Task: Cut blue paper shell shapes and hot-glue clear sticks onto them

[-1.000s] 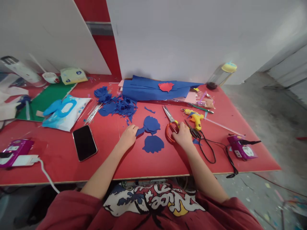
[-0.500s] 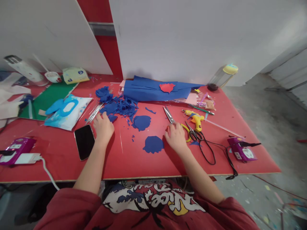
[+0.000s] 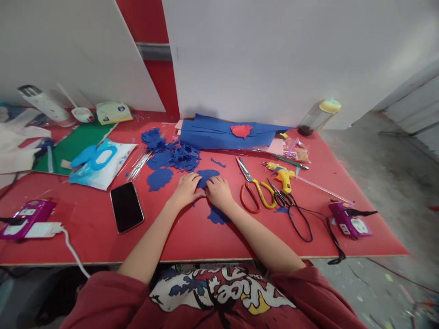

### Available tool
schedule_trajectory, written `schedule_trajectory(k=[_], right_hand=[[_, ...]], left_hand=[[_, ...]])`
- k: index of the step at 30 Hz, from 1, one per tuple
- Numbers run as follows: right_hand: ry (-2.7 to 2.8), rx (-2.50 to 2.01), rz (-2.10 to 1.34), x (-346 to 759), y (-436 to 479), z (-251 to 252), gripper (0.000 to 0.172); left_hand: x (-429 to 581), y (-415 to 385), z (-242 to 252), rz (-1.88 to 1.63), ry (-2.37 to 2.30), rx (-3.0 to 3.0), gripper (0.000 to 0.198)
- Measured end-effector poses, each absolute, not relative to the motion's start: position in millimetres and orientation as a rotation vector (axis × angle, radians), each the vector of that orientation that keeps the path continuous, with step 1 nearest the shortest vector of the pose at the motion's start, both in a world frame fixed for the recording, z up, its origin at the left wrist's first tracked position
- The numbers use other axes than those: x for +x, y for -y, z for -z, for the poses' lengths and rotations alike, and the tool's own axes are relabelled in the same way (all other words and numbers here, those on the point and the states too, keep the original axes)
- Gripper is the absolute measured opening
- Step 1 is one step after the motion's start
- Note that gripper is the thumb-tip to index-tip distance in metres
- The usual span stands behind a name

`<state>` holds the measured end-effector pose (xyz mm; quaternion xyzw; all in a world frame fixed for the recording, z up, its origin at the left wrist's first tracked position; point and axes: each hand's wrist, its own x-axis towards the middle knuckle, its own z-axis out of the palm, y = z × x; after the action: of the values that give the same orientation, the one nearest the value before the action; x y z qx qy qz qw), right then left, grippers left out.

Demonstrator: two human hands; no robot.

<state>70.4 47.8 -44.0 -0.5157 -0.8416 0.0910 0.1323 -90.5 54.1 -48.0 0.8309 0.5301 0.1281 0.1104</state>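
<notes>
Meeting on blue cut-out [image 3: 207,175] — left hand [image 3: 187,189], right hand [image 3: 219,192]; pinching or pressing, can't tell — wrist may crumple second cut-out [image 3: 214,217] beside it

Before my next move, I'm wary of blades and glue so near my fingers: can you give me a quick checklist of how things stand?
1. Hands free of tools: ok. The left hand and right hand both touch a blue cut-out.
2. Orange-handled scissors clear of the fingers: ok. They lie flat beside the right hand, not touching it.
3. Glue gun out of the way: ok, it lies beyond the scissors. Whether it is hot: cannot tell.
4. Second blue cut-out uncovered: not ok, the right wrist lies partly over it.
5. Phone clear of the hands: ok, it lies apart, beyond the left hand.
</notes>
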Motion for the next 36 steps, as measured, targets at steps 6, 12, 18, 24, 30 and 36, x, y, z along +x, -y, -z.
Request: schedule_trajectory(k=[6,12,18,24,30,36], right_hand=[[2.293,-1.501,-0.395,84,-52,46,0.018],[1.926,-1.486,-0.6,105,-57,44,0.014],[1.477,-1.522,-0.753,134,-65,45,0.018],[1.303,-1.467,-0.7,157,-64,42,0.017],[1.565,-1.416,-0.566,158,-50,41,0.012],[1.741,-1.44,-0.499,151,-49,47,0.012]], left_hand=[[-84,-63,48,-0.444,-1.581,2.45,0.039],[-86,-58,54,-0.51,-1.607,2.433,0.031],[-82,-52,56,-0.576,-1.624,2.429,0.025],[-77,-50,57,-0.642,-1.578,2.434,0.024],[-73,-49,56,-0.7,-1.663,2.359,0.022],[-73,-47,54,-0.828,-1.88,2.196,0.023]])
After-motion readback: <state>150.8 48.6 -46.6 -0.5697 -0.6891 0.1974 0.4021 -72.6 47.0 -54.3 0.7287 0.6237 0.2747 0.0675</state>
